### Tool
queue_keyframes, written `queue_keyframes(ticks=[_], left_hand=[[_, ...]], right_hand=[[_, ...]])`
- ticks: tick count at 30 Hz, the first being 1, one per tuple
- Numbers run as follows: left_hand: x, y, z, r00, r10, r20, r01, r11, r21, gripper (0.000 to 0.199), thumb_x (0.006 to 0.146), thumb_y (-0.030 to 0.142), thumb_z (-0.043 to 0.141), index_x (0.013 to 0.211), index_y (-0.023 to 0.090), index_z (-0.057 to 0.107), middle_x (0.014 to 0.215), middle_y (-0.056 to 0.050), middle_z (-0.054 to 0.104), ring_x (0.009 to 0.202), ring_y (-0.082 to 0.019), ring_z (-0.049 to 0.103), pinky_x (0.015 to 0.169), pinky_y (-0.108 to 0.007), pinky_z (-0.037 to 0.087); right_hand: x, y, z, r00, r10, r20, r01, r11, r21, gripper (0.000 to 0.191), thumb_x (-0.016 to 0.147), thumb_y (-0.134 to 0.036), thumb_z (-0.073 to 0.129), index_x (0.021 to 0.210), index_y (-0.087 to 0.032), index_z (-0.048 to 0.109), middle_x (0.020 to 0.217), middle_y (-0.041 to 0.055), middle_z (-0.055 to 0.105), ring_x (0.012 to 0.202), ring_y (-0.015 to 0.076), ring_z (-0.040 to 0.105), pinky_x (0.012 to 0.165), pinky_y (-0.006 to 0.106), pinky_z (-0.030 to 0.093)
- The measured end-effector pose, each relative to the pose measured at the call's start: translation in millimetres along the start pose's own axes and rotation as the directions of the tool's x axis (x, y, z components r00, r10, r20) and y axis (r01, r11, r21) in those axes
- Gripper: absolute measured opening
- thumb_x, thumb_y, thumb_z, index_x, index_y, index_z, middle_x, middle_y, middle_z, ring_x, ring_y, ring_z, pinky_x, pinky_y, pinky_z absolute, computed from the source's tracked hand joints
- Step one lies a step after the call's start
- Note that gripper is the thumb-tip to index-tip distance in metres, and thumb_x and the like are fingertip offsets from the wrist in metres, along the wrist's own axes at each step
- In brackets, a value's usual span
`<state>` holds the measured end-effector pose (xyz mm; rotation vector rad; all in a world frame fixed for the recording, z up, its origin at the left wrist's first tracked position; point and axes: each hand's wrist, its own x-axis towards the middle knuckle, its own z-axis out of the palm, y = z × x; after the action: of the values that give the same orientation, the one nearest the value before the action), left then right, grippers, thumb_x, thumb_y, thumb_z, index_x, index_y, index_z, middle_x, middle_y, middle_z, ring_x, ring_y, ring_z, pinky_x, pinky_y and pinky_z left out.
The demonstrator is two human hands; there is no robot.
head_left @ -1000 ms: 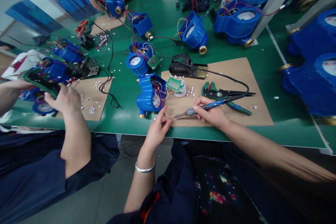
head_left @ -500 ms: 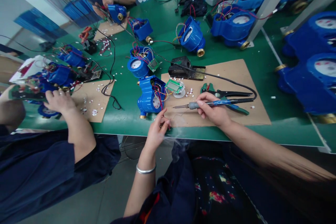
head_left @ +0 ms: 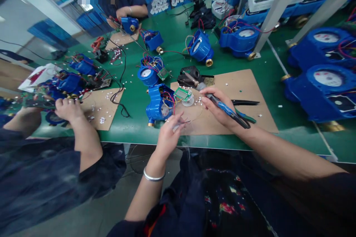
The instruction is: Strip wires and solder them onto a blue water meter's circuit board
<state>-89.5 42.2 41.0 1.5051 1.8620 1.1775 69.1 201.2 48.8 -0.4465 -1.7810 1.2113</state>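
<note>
My right hand [head_left: 219, 107] is wrapped round the handle of a soldering iron [head_left: 230, 114], whose metal tip points up and left beside the black iron stand [head_left: 188, 75]. My left hand [head_left: 171, 133] pinches thin wires [head_left: 185, 121] just above the cardboard sheet [head_left: 236, 81]; their ends stick out past the fingertips. A blue water meter [head_left: 155, 108] stands just beyond my left hand, its housing open with coloured wires coming out. These lead to a small green circuit board with a display [head_left: 182, 94], lying by a clear round piece [head_left: 189, 102].
Pliers [head_left: 247, 102] lie partly behind my right hand. More blue meters stand at the back [head_left: 200, 46] and right [head_left: 325, 81]. At left, a co-worker's hands [head_left: 69, 110] hold a tool; another person [head_left: 126, 11] works across the table. Metal posts [head_left: 278, 11] rise at right.
The soldering iron has swung from lying level over the cardboard to tip up by the stand. My left hand has shifted slightly right with the wires. The view has tilted a little.
</note>
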Motion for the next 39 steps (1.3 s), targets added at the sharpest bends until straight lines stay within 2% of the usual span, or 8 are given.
queue_keyframes(ticks=[5, 8, 10, 15, 19, 22, 33, 39], left_hand=[[8.1, 14.4, 5.2, 0.990, 0.038, -0.136, -0.032, 0.998, 0.048, 0.030, 0.090, 0.022, 0.055, 0.119, 0.022, 0.060, 0.091, -0.003, 0.062, 0.073, -0.011, 0.063, 0.076, -0.028, 0.050], [11.5, 18.6, 8.6, 0.973, -0.065, -0.221, 0.065, 0.998, -0.006, 0.020, 0.089, 0.027, 0.057, 0.104, 0.019, 0.067, 0.084, -0.004, 0.065, 0.073, -0.013, 0.065, 0.076, -0.029, 0.049], [14.5, 19.4, 11.9, 0.950, -0.185, -0.251, 0.152, 0.978, -0.146, 0.019, 0.086, 0.031, 0.060, 0.097, 0.017, 0.066, 0.079, -0.003, 0.066, 0.071, -0.015, 0.066, 0.075, -0.029, 0.050], [26.0, 21.4, 20.0, 0.907, -0.367, -0.207, 0.209, 0.818, -0.535, 0.021, 0.079, 0.030, 0.068, 0.092, 0.015, 0.060, 0.075, 0.000, 0.065, 0.064, -0.012, 0.065, 0.068, -0.026, 0.052], [34.4, 24.3, 22.4, 0.901, -0.418, -0.113, 0.237, 0.693, -0.681, 0.021, 0.077, 0.027, 0.070, 0.089, 0.015, 0.057, 0.074, 0.000, 0.065, 0.064, -0.011, 0.065, 0.067, -0.024, 0.052], [37.8, 24.5, 22.9, 0.896, -0.436, -0.082, 0.253, 0.655, -0.712, 0.023, 0.076, 0.026, 0.071, 0.089, 0.015, 0.056, 0.071, 0.001, 0.064, 0.063, -0.011, 0.064, 0.067, -0.024, 0.051], [42.7, 20.0, 26.6, 0.917, -0.388, -0.096, 0.239, 0.725, -0.646, 0.021, 0.078, 0.025, 0.069, 0.092, 0.016, 0.057, 0.072, 0.001, 0.063, 0.064, -0.010, 0.063, 0.067, -0.023, 0.050], [39.3, 26.0, 32.6, 0.937, -0.338, -0.088, 0.254, 0.831, -0.495, 0.018, 0.080, 0.029, 0.067, 0.089, 0.014, 0.060, 0.075, -0.002, 0.066, 0.067, -0.014, 0.065, 0.067, -0.026, 0.050]], right_hand=[[10.7, 4.0, 4.7, 0.999, -0.024, 0.040, 0.027, 0.998, -0.064, 0.027, 0.091, -0.027, 0.053, 0.118, -0.027, 0.054, 0.107, 0.0047, 0.059, 0.094, 0.0203, 0.059, 0.080, 0.036, 0.050], [11.1, 8.3, 10.4, 0.997, -0.041, 0.065, 0.047, 0.995, -0.086, 0.029, 0.091, -0.026, 0.050, 0.120, -0.026, 0.052, 0.100, 0.0050, 0.059, 0.092, 0.0210, 0.058, 0.083, 0.039, 0.049], [10.2, 11.5, 12.6, 0.995, -0.064, 0.079, 0.071, 0.993, -0.094, 0.029, 0.091, -0.025, 0.050, 0.120, -0.026, 0.052, 0.099, 0.0050, 0.059, 0.092, 0.0210, 0.058, 0.085, 0.040, 0.049], [8.5, 17.1, 10.1, 0.995, -0.060, 0.073, 0.067, 0.993, -0.097, 0.031, 0.090, -0.023, 0.050, 0.121, -0.025, 0.051, 0.112, 0.0069, 0.059, 0.097, 0.0216, 0.058, 0.087, 0.040, 0.048], [9.3, 18.6, 6.3, 0.997, -0.043, 0.072, 0.050, 0.993, -0.102, 0.031, 0.089, -0.021, 0.051, 0.120, -0.025, 0.052, 0.115, 0.0067, 0.059, 0.098, 0.0211, 0.058, 0.087, 0.039, 0.047], [10.7, 19.1, 4.0, 0.997, -0.043, 0.070, 0.050, 0.993, -0.104, 0.030, 0.089, -0.020, 0.051, 0.118, -0.025, 0.053, 0.114, 0.0064, 0.060, 0.096, 0.0203, 0.059, 0.086, 0.037, 0.047], [13.1, 22.9, 1.3, 0.998, -0.043, 0.056, 0.049, 0.992, -0.114, 0.028, 0.088, -0.020, 0.053, 0.115, -0.025, 0.056, 0.113, 0.0055, 0.060, 0.100, 0.0205, 0.059, 0.089, 0.037, 0.047], [8.7, 23.4, 6.8, 0.991, -0.019, 0.135, 0.029, 0.997, -0.075, 0.034, 0.087, -0.020, 0.053, 0.121, -0.026, 0.051, 0.106, 0.0058, 0.059, 0.088, 0.0189, 0.061, 0.082, 0.036, 0.050]])
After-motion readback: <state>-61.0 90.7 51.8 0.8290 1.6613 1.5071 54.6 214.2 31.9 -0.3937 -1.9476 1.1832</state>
